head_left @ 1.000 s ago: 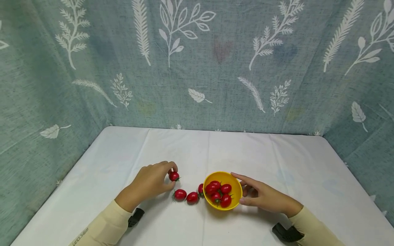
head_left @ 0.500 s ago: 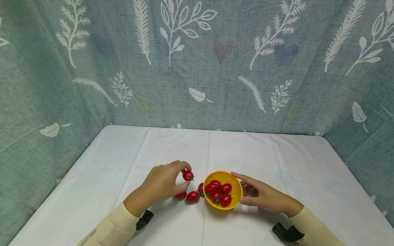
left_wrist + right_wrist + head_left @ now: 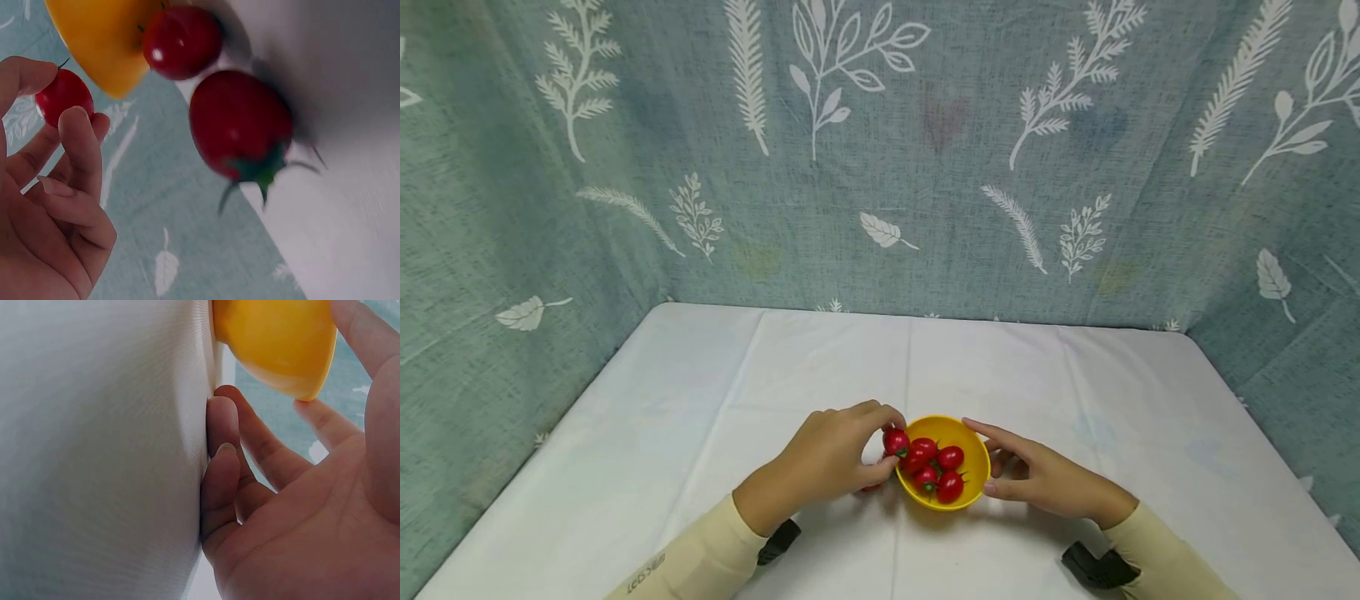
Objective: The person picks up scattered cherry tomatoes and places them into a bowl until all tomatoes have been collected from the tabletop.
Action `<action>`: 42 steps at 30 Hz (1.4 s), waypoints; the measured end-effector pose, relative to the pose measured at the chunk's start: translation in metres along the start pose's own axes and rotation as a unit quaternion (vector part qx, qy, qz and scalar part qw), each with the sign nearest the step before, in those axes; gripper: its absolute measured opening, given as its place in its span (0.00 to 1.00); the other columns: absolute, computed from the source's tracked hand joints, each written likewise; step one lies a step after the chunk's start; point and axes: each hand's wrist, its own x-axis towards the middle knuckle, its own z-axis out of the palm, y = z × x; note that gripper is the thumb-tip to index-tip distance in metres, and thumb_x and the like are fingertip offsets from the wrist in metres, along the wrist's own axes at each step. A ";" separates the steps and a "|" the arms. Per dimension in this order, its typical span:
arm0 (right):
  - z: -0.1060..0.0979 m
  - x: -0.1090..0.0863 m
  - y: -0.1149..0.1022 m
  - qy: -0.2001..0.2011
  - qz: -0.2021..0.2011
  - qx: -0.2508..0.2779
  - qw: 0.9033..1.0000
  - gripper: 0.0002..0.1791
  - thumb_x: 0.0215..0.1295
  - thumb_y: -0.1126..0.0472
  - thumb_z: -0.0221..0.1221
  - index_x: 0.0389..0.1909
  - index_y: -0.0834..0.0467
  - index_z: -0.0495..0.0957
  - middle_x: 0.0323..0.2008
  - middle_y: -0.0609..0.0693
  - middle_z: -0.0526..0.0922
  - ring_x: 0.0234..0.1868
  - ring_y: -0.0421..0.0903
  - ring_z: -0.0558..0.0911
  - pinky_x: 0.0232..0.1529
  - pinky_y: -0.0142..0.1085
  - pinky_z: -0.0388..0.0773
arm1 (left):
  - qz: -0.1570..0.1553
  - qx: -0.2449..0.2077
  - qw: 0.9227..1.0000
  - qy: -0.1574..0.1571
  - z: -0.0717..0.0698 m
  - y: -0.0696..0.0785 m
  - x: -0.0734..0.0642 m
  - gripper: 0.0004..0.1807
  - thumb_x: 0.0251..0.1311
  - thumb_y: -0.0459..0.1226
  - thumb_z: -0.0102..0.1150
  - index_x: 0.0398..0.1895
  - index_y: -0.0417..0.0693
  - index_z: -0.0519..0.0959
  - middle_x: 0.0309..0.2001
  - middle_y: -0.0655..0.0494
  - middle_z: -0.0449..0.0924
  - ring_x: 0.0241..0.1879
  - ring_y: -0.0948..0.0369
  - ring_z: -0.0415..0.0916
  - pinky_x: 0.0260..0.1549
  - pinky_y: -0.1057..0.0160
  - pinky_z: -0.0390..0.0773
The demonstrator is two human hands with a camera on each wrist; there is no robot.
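My left hand [image 3: 831, 457] pinches a small red cherry tomato [image 3: 896, 442] between thumb and fingertips, at the left rim of a yellow bowl [image 3: 976, 467]. Several cherry tomatoes [image 3: 950, 487] lie inside the bowl. On the bowl's right side, my right hand [image 3: 1045, 482] touches the rim with index finger and thumb; in the right wrist view its other fingers rest loosely against the white cloth. Two tomatoes on the cloth show in the left wrist view, a large near tomato [image 3: 240, 122] and a tomato [image 3: 184, 42] beside the bowl. From the head, my left hand mostly hides the loose tomatoes.
A white cloth [image 3: 820, 350] covers the table. Grey-green curtains [image 3: 880, 275] with white leaf prints stand along its back and sides. Each wrist wears a black strap-on device, such as the right wrist's device [image 3: 1097, 568].
My left hand has carried the pinched tomato rightward, from left of the loose tomatoes to the bowl's rim, covering those tomatoes from above. My right hand and the bowl have stayed put.
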 end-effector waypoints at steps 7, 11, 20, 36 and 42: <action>0.000 0.001 0.000 -0.003 0.009 0.000 1.000 0.41 0.68 0.50 0.63 0.78 0.37 0.54 0.57 0.52 0.76 0.47 0.44 0.76 0.44 0.32 0.77 | 0.024 -0.006 1.000 -0.011 0.007 0.009 0.006 0.18 0.56 0.48 0.70 0.49 0.60 0.79 0.40 0.67 0.81 0.21 0.72 0.66 0.21 0.72 0.68; -0.002 0.000 -0.001 -0.004 0.013 -0.003 1.000 0.41 0.68 0.50 0.63 0.78 0.36 0.53 0.56 0.51 0.76 0.47 0.45 0.76 0.44 0.32 0.77 | 0.016 -0.018 0.999 -0.026 0.010 0.012 0.010 0.18 0.57 0.48 0.71 0.50 0.59 0.80 0.40 0.66 0.82 0.25 0.72 0.70 0.25 0.71 0.70; -0.001 0.001 0.000 -0.007 0.010 -0.002 1.000 0.41 0.69 0.51 0.62 0.78 0.37 0.53 0.55 0.52 0.77 0.46 0.45 0.78 0.44 0.33 0.79 | 0.001 -0.045 0.998 -0.048 0.015 0.012 0.011 0.17 0.59 0.48 0.70 0.51 0.61 0.83 0.44 0.64 0.85 0.31 0.67 0.76 0.27 0.70 0.72; -0.002 -0.002 0.000 -0.002 0.009 -0.006 1.000 0.41 0.68 0.51 0.63 0.78 0.37 0.53 0.56 0.51 0.76 0.48 0.43 0.77 0.46 0.32 0.78 | 0.018 -0.053 0.998 -0.032 0.006 0.008 0.009 0.17 0.61 0.48 0.68 0.53 0.60 0.83 0.45 0.65 0.84 0.23 0.73 0.68 0.25 0.72 0.71; 0.000 0.000 0.000 0.000 0.015 -0.007 1.000 0.41 0.67 0.49 0.63 0.77 0.36 0.54 0.56 0.51 0.76 0.48 0.43 0.77 0.46 0.31 0.78 | -0.001 -0.042 0.999 -0.023 -0.008 0.000 0.006 0.19 0.61 0.48 0.68 0.55 0.60 0.82 0.46 0.67 0.83 0.21 0.74 0.68 0.24 0.71 0.71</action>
